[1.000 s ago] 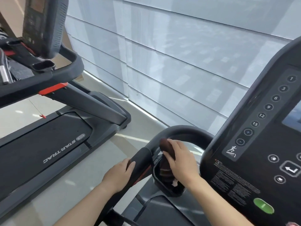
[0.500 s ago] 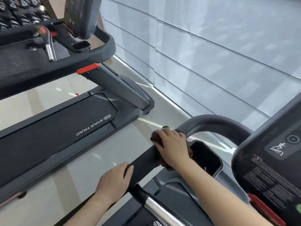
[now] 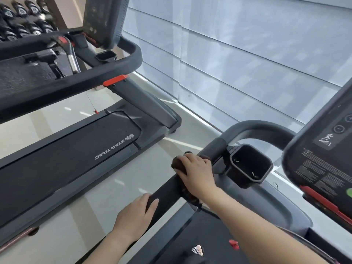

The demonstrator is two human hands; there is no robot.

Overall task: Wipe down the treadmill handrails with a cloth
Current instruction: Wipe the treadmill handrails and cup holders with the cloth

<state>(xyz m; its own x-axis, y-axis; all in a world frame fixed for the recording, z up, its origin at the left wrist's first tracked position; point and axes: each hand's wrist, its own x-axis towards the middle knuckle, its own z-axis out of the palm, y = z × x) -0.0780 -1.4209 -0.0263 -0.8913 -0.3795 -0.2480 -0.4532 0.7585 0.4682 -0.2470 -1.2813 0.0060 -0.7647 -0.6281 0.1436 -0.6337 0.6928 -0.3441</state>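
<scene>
A dark brown cloth (image 3: pixel 177 164) is wrapped over the black left handrail (image 3: pixel 167 189) of a treadmill, on the straight part just below where the rail bends up and curves across toward the console (image 3: pixel 327 161). The right hand (image 3: pixel 196 173) lies on top of the cloth, fingers curled down over it and round the rail, pressing the cloth against the bar; a fold of cloth shows past the fingertips and more hangs under the wrist. The left hand (image 3: pixel 135 212) grips the same handrail lower down, nearer the person, bare fingers closed round the bar, apart from the cloth. Just right of the right hand, an empty black cup holder (image 3: pixel 249 164) is fixed to the treadmill frame, with the console's printed panel beyond it at the right edge. To the left, across a strip of pale floor (image 3: pixel 62 231), stands a second treadmill (image 3: pixel 76 149) with STAR TRAC printed on its deck. A rack of dumbbells (image 3: pixel 21 18) shows in the top left corner, and a wall of grey blinds (image 3: pixel 238 54) fills the background
</scene>
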